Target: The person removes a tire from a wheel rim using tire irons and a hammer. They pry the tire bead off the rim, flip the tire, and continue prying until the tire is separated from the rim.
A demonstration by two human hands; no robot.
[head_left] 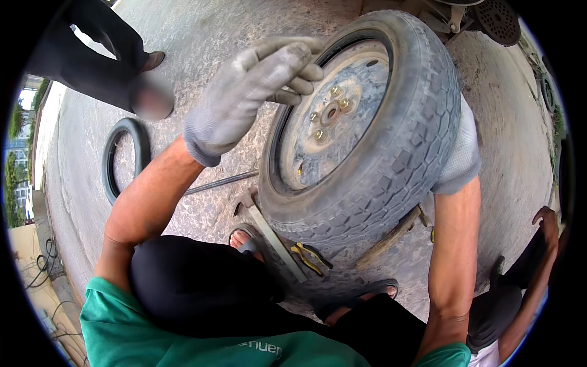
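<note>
A wheel with a worn, knobbly black tyre (406, 153) stands tilted on the ground in front of me. Several brass-coloured nuts surround the centre hole of its scuffed metal rim (361, 131). My left hand (251, 85), in a grey glove, is raised at the tyre's upper left edge. Its fingers are stretched out and hold nothing; whether they touch the tyre I cannot tell. My right hand (460, 153), also gloved, is against the tyre's far right side, where the tyre hides its fingers.
By my feet lie a hammer (269, 229), yellow-and-black pliers (307, 259) and a wooden piece (388, 240). A dark bar (223, 181) lies left of the wheel, near a black inner tube (110, 160). One person (101, 52) stands far left; another person's arm (538, 287) shows at right.
</note>
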